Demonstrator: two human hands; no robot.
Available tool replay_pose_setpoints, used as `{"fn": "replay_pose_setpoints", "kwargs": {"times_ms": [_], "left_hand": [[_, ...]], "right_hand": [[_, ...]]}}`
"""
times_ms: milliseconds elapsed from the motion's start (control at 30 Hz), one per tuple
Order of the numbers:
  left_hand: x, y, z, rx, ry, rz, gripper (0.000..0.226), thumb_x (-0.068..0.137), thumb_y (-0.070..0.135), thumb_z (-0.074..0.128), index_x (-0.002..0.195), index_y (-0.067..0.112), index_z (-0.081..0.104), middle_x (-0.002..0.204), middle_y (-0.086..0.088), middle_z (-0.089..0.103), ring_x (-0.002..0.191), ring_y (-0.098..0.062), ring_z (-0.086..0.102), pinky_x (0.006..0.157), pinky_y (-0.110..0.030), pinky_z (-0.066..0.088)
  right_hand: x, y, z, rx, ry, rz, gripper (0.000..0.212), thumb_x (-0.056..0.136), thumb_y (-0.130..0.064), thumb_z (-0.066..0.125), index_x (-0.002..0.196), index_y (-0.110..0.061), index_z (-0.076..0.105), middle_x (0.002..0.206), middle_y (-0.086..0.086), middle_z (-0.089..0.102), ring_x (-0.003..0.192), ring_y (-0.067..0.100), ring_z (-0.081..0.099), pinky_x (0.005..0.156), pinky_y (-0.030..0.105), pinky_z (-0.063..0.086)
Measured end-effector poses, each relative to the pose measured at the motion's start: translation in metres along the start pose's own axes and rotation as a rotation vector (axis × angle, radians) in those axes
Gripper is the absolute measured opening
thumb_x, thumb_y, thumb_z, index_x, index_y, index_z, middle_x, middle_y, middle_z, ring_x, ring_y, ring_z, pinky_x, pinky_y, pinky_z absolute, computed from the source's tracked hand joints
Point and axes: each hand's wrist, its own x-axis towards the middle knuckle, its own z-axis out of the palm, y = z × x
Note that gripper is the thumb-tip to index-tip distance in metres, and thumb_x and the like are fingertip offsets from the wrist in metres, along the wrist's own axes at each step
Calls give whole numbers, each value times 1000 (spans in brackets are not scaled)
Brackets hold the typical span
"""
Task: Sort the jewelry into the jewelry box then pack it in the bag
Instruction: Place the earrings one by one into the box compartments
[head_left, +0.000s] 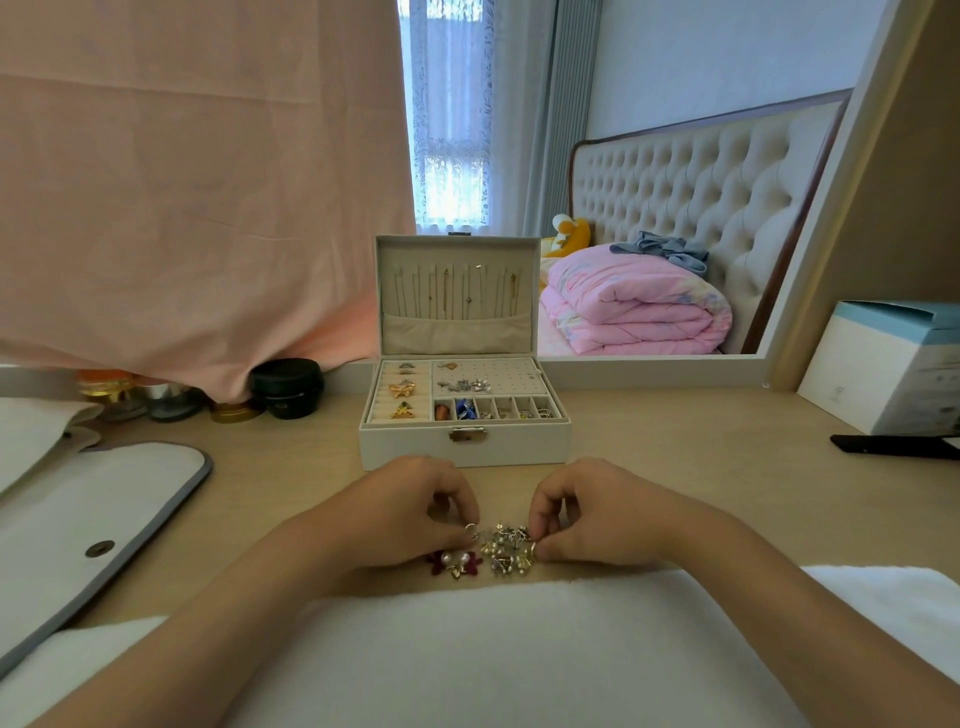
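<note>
A white jewelry box (405, 444) stands open in the middle of the wooden desk, its lid upright with thin chains hanging inside. Its tray holds gold brooches on the left, small silver pieces on the stud panel, and little compartments along the front. In front of the box lies a small pile of loose earrings (506, 551) with a red and pearl pair (454, 562) at its left. My left hand (410, 512) pinches a small silver ring at the pile's left edge. My right hand (587, 517) pinches a gold piece at the pile's right edge.
A white bag (98, 514) with a grey rim and a snap lies flat at the left. Jars and a round black case (288, 387) stand under a pink cloth at the back left. A white-blue carton (883, 369) and a dark flat object (893, 446) sit at the right. A mirror rises behind.
</note>
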Motion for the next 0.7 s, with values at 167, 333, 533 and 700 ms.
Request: {"fn": "replay_pose_setpoints", "kwargs": {"times_ms": [167, 333, 533, 700], "left_hand": [[-1, -1, -4, -176, -3, -53, 11, 86, 27, 77, 92, 35, 72, 89, 17, 70, 82, 8, 60, 68, -9, 47], [-1, 2, -4, -394, 26, -54, 14, 87, 22, 77, 99, 28, 75, 80, 13, 71, 72, 4, 62, 67, -8, 45], [0, 3, -2, -459, 51, -82, 14, 91, 26, 72, 104, 32, 74, 82, 12, 73, 75, 1, 64, 66, -9, 46], [1, 6, -2, -418, 171, -77, 15, 93, 25, 69, 100, 38, 74, 85, 14, 68, 74, 2, 57, 67, -9, 45]], "right_hand": [[1, -3, -3, 122, 54, 14, 7, 83, -16, 78, 81, -22, 75, 47, -26, 56, 45, -3, 48, 48, 9, 35], [6, -3, 2, 242, 143, -31, 16, 81, -12, 81, 79, -27, 76, 60, -20, 65, 44, 0, 44, 51, 11, 37], [14, -4, 13, 316, 171, -74, 20, 83, -14, 80, 92, -32, 82, 81, -7, 76, 62, 5, 54, 66, 20, 48], [19, -5, 14, 359, 269, -61, 17, 81, -13, 82, 89, -28, 81, 77, -10, 72, 56, -6, 54, 66, 15, 46]]}}
